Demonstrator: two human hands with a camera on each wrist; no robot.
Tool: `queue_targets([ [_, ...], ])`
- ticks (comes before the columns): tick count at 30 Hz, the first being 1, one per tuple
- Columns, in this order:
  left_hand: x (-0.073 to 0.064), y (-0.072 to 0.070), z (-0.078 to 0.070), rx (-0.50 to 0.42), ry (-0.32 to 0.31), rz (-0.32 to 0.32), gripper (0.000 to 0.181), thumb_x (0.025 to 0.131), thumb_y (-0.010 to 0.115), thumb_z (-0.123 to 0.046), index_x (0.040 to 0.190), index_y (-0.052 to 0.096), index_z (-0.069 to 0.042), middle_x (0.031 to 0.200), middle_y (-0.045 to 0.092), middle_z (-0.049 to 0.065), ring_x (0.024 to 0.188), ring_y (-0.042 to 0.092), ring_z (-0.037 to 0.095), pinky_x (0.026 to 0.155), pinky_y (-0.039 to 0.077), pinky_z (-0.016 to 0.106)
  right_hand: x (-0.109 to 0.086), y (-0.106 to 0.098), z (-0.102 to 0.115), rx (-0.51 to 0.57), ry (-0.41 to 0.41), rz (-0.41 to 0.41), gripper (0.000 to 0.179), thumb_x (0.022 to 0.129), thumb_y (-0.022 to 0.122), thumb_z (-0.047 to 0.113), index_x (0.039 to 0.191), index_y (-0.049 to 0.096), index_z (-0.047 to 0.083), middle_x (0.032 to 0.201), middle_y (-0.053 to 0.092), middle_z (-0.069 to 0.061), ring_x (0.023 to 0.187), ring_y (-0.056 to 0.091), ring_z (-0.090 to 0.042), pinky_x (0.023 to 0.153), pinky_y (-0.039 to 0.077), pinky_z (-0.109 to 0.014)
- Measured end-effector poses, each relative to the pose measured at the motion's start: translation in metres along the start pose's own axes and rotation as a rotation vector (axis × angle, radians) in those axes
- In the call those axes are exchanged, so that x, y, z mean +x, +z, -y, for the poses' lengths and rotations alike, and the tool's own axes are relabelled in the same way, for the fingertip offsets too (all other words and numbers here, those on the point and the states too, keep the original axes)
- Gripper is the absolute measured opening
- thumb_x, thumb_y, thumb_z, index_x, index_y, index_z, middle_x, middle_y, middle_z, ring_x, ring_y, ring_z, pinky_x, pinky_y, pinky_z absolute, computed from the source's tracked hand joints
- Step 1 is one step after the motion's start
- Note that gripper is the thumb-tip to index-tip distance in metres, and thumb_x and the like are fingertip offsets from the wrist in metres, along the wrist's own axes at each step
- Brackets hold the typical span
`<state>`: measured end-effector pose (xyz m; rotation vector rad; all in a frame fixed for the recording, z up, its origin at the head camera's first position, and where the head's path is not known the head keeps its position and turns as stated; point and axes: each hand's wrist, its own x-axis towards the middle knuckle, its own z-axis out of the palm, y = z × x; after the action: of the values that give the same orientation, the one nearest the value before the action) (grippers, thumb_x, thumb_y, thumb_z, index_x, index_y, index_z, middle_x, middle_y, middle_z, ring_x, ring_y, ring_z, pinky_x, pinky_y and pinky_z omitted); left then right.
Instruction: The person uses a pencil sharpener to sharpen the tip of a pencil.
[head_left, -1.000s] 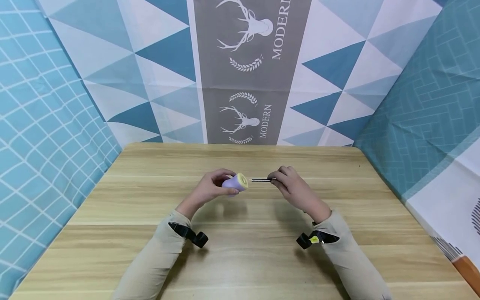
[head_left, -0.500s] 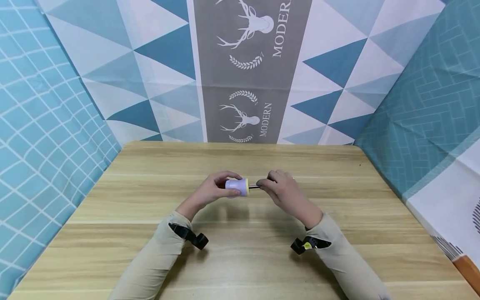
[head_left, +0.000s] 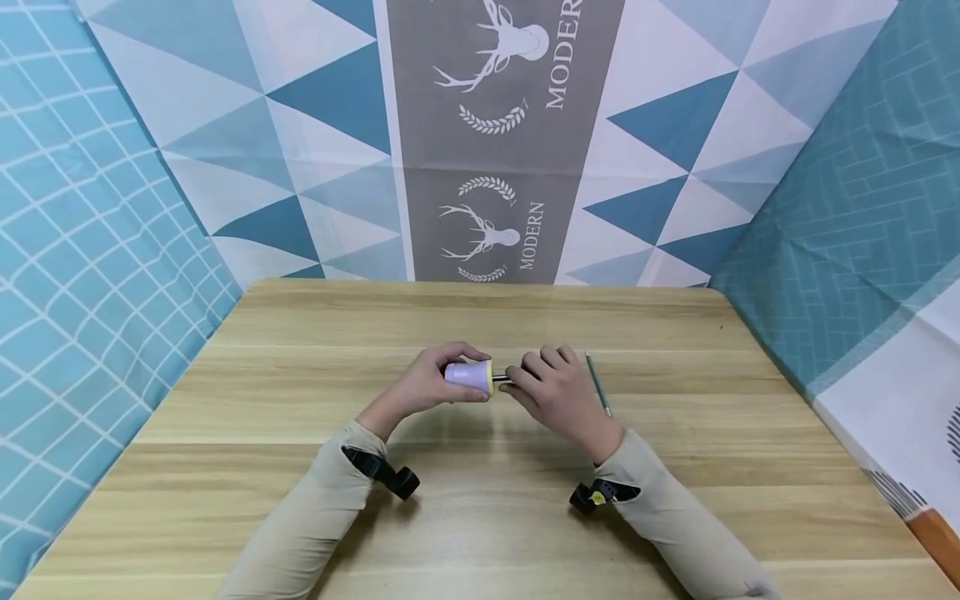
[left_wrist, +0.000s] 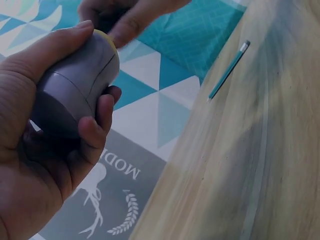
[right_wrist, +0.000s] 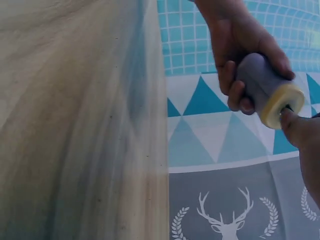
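Observation:
A purple pencil sharpener (head_left: 467,374) with a pale yellow end lies sideways in my left hand (head_left: 423,385), the fingers and thumb curled round its body. Its yellow face (right_wrist: 272,114) points toward my right hand (head_left: 561,393). Between thumb and fingers, my right hand pinches a dark pencil (head_left: 501,379), whose front end is in the hole of that face. Most of the pencil is hidden by the right fingers. Both hands are above the table. In the left wrist view the sharpener (left_wrist: 85,75) fills the palm, and the right hand is at its far end.
A green pencil (head_left: 597,383) lies on the wooden table (head_left: 480,517), just beyond the right hand and wrist. Patterned cloth (head_left: 300,150) hangs behind the table's back edge and along both sides. Each sleeve carries a black strapped wrist camera (head_left: 405,483).
My right hand has moved left, bringing the dark pencil from apart into the sharpener's hole. The sharpener has turned to face right. The green pencil on the table has come into view.

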<state>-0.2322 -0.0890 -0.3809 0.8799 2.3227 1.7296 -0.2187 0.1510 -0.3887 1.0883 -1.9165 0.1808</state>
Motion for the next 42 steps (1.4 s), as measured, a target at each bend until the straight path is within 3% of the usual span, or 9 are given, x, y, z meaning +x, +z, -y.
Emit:
queue_targets([
  [4,0.001,0.002,-0.003,-0.047,-0.025,0.027,0.042,0.075,0.085,-0.007,0.113,0.067,-0.006,0.1,0.066,0.014,0.079,0.06,0.022,0.059,0.053,0.03,0.002,-0.002,0.0,-0.075,-0.051,-0.02,0.032,0.106,0.048,0.029,0.084,0.063,0.012,0.072,0.051,-0.001,0.06,0.044,-0.02,0.053,0.035,-0.032],
  [10,-0.001,0.0,-0.011,-0.094,-0.012,0.028,0.04,0.074,0.085,-0.003,0.11,0.067,-0.006,0.101,0.065,0.014,0.08,0.06,0.024,0.06,0.053,0.029,0.007,-0.004,0.002,-0.094,-0.093,-0.118,0.025,0.1,0.055,0.023,0.081,0.064,0.009,0.067,0.053,-0.002,0.054,0.046,-0.019,0.045,0.034,-0.029],
  [16,-0.003,-0.001,-0.014,-0.105,-0.015,0.043,0.04,0.074,0.085,-0.002,0.11,0.067,-0.003,0.1,0.064,0.013,0.079,0.058,0.023,0.057,0.05,0.027,0.01,-0.001,0.013,0.016,0.039,-0.183,0.036,0.102,0.054,0.032,0.074,0.061,0.01,0.058,0.053,0.002,0.045,0.042,-0.014,0.039,0.03,-0.026],
  [19,-0.004,-0.001,-0.013,-0.108,-0.014,0.039,0.04,0.073,0.085,-0.002,0.11,0.068,-0.003,0.1,0.064,0.013,0.079,0.057,0.023,0.056,0.05,0.027,0.013,-0.003,0.017,0.112,0.141,-0.157,0.031,0.095,0.063,0.032,0.07,0.059,0.014,0.054,0.051,0.004,0.043,0.039,-0.009,0.037,0.025,-0.021],
  [22,-0.005,-0.001,-0.013,-0.107,-0.021,0.034,0.04,0.073,0.085,-0.003,0.109,0.068,-0.003,0.098,0.065,0.012,0.078,0.057,0.022,0.055,0.049,0.027,0.016,-0.009,0.018,0.21,0.247,-0.03,0.027,0.085,0.074,0.027,0.069,0.054,0.017,0.052,0.046,0.007,0.043,0.033,-0.003,0.039,0.018,-0.018],
  [24,-0.005,-0.001,-0.012,-0.099,-0.027,0.03,0.04,0.073,0.085,-0.004,0.109,0.068,-0.004,0.098,0.065,0.013,0.077,0.057,0.022,0.054,0.049,0.027,0.019,-0.014,0.017,0.276,0.331,0.103,0.031,0.082,0.077,0.026,0.069,0.05,0.018,0.051,0.04,0.009,0.045,0.028,0.0,0.041,0.015,-0.018],
  [30,-0.005,0.001,-0.011,-0.052,-0.036,0.019,0.039,0.074,0.086,-0.008,0.108,0.068,-0.007,0.1,0.065,0.013,0.074,0.058,0.022,0.051,0.048,0.027,0.037,-0.025,0.006,0.556,0.639,0.52,0.036,0.09,0.071,0.028,0.065,0.046,0.02,0.054,0.034,0.011,0.047,0.029,-0.006,0.048,0.021,-0.024],
  [37,-0.005,0.003,-0.009,0.04,-0.002,0.011,0.038,0.073,0.088,-0.012,0.107,0.069,-0.008,0.095,0.067,0.011,0.075,0.06,0.021,0.057,0.053,0.03,0.048,-0.02,-0.011,0.989,0.945,0.782,0.038,0.091,0.068,0.019,0.063,0.043,0.012,0.054,0.03,0.004,0.048,0.026,-0.013,0.048,0.022,-0.026],
  [42,-0.004,0.005,-0.008,0.157,0.047,0.031,0.039,0.071,0.09,-0.016,0.105,0.07,-0.01,0.092,0.068,0.007,0.073,0.061,0.019,0.06,0.054,0.031,0.049,-0.014,-0.023,1.276,1.221,1.085,0.026,0.095,0.058,0.021,0.073,0.053,0.009,0.052,0.027,0.006,0.043,0.02,-0.007,0.042,0.014,-0.021],
])
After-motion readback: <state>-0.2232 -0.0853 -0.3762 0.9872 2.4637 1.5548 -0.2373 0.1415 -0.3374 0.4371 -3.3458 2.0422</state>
